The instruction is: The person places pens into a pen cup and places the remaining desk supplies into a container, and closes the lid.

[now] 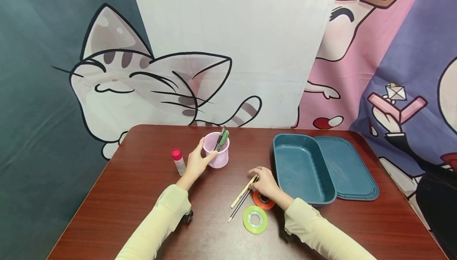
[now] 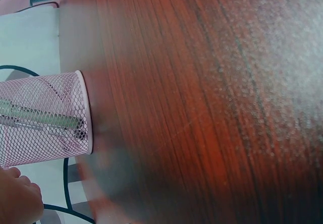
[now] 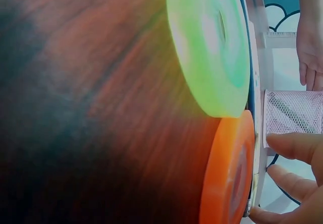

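My left hand (image 1: 197, 161) holds a pink mesh pen holder (image 1: 220, 161), thumb across its front and fingers at its left side. A green pen (image 1: 222, 140) and a black one stand tilted inside it. Over the ends of a yellow pencil (image 1: 239, 196) and a dark pencil (image 1: 238, 207) is my right hand (image 1: 264, 181), thumb and fingers apart. Both pencils lie slanted on the table. Partly beneath this hand lies an orange tape roll (image 3: 229, 176), with a green tape roll (image 1: 255, 220) nearer me.
A glue stick (image 1: 179, 162) with a red cap stands left of my left hand. To the right, a deep teal box (image 1: 303, 169) sits beside its flat teal lid (image 1: 351, 169). The brown table (image 1: 118, 212) ends at a printed cloth backdrop.
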`<state>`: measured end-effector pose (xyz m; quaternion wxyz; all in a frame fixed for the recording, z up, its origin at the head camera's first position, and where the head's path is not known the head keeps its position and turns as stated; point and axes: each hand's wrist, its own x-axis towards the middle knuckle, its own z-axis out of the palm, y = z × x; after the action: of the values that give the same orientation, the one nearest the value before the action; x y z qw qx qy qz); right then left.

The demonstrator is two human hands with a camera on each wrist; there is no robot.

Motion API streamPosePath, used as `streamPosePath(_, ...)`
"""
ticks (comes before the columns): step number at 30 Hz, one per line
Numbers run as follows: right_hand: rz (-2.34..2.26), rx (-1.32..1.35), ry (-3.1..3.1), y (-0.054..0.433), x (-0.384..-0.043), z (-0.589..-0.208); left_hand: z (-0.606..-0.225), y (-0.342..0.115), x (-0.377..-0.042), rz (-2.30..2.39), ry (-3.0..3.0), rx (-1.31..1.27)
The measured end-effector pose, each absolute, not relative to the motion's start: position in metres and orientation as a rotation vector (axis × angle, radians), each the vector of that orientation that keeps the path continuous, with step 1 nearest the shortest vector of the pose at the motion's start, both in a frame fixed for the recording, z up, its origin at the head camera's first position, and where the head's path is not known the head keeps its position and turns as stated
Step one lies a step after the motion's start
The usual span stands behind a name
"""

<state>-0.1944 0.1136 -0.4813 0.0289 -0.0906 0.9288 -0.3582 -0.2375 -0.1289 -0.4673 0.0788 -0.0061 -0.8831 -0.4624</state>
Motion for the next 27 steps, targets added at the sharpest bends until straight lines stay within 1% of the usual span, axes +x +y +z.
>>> streamPosePath(11, -1.015, -0.368, 2.913, 0.115, -0.192, -0.487, -0.467, -0.129, -0.238, -1.392, -2.639, -0.021)
streamPosePath(27, -0.936, -0.388, 3.001, 0.108, -0.197, -0.494, -0.465, -0.129, -0.236, -1.4, -2.64, -0.018)
